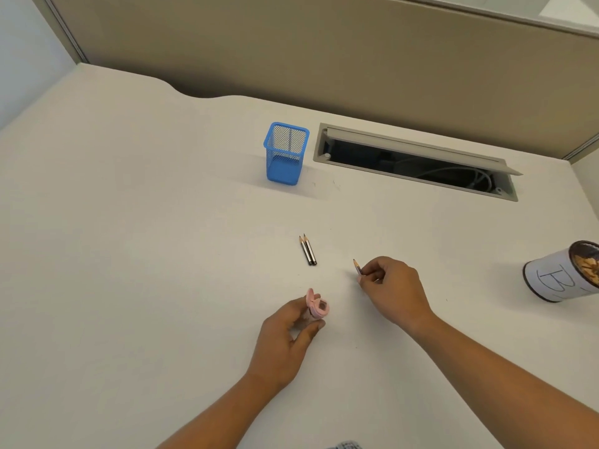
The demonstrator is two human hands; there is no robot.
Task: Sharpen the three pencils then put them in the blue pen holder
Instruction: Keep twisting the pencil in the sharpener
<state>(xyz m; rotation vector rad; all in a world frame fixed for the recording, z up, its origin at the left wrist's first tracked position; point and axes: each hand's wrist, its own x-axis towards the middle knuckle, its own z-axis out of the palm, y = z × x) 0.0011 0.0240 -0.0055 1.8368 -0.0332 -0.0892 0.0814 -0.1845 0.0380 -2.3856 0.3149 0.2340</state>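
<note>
While the left hand [288, 338] grips a pink sharpener [316, 307], the right hand [393, 291] pinches one pencil [357, 266]; two pencils [308, 250] lie touching, near the far blue pen holder [285, 153].

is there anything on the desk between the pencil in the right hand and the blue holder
Nothing visible blocks it. The right hand holds one pencil, and the desk between it and the blue pen holder is bare. The other two pencils lie to the left of that path, and the open cable tray sits to the holder's right.
</note>
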